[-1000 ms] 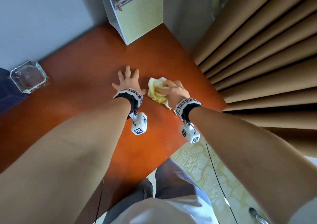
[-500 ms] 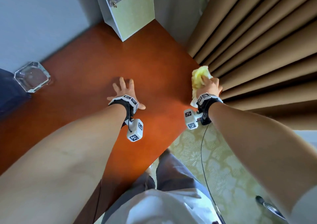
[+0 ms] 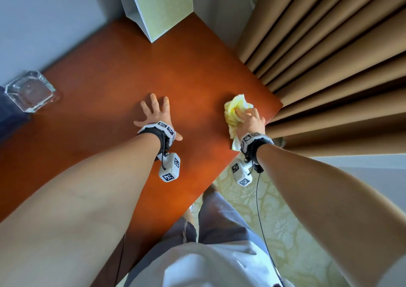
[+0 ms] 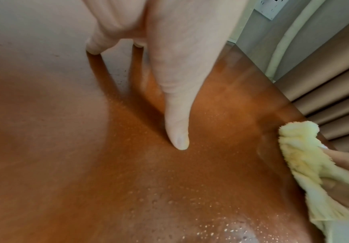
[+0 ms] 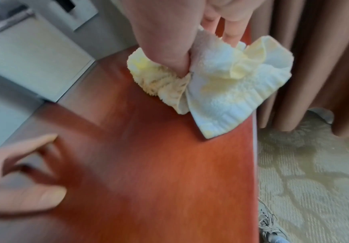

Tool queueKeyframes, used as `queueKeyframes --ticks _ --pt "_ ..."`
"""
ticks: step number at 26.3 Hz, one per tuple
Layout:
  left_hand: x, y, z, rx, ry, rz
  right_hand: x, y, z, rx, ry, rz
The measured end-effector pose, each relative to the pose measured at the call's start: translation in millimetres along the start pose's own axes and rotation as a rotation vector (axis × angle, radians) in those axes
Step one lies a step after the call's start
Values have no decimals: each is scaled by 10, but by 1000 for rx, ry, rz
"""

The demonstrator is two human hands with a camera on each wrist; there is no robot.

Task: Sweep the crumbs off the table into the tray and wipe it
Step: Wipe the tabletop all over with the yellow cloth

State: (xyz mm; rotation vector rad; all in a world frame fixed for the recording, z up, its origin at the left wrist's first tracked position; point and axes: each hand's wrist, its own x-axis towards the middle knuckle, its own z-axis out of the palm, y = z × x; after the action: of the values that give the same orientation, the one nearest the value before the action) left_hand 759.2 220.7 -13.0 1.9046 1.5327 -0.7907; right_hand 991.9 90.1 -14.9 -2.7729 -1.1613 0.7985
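Note:
My right hand (image 3: 248,119) grips a crumpled pale yellow cloth (image 3: 234,113) and presses it on the reddish-brown table (image 3: 109,78) near the table's right corner. In the right wrist view the cloth (image 5: 221,87) bunches under my thumb, with a flat flap reaching towards the table's edge. My left hand (image 3: 156,113) lies flat on the table left of the cloth, its fingers spread. In the left wrist view my left thumb (image 4: 177,115) touches the wood, the cloth (image 4: 306,162) lies at the right, and small droplets dot the table (image 4: 169,197). A clear square glass tray (image 3: 30,91) stands at the table's far left.
A pale green and white box (image 3: 158,7) stands at the table's back edge against the grey wall. Tan curtains (image 3: 329,56) hang close along the table's right side. Patterned carpet (image 3: 285,231) and my legs lie below the near edge.
My right hand carried the cloth from beside my left hand out past the table's right edge by the curtain, then back onto the table near the corner. My left hand stayed flat.

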Motion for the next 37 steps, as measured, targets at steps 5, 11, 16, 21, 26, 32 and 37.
queueKeyframes --ticks 5,11,16,21,26,32,37 --pt "-17 22 -38 -11 -15 -7 -200 -580 292 -57 -99 -211" --pt "-21 13 -57 -20 -19 -8 -115 -865 445 27 -122 -371" --pt "-34 0 -55 -17 -10 -2 207 -381 184 31 5 -168" --pt "-29 6 -46 -30 0 -3 382 235 -190 115 104 129" --pt "-13 -32 -23 -34 10 5 274 -208 -82 167 40 193" --pt "23 -30 23 -21 20 1 256 -1043 100 -2 -67 -220" --pt "34 9 30 -43 32 -8 50 -1192 280 -172 -203 -504"
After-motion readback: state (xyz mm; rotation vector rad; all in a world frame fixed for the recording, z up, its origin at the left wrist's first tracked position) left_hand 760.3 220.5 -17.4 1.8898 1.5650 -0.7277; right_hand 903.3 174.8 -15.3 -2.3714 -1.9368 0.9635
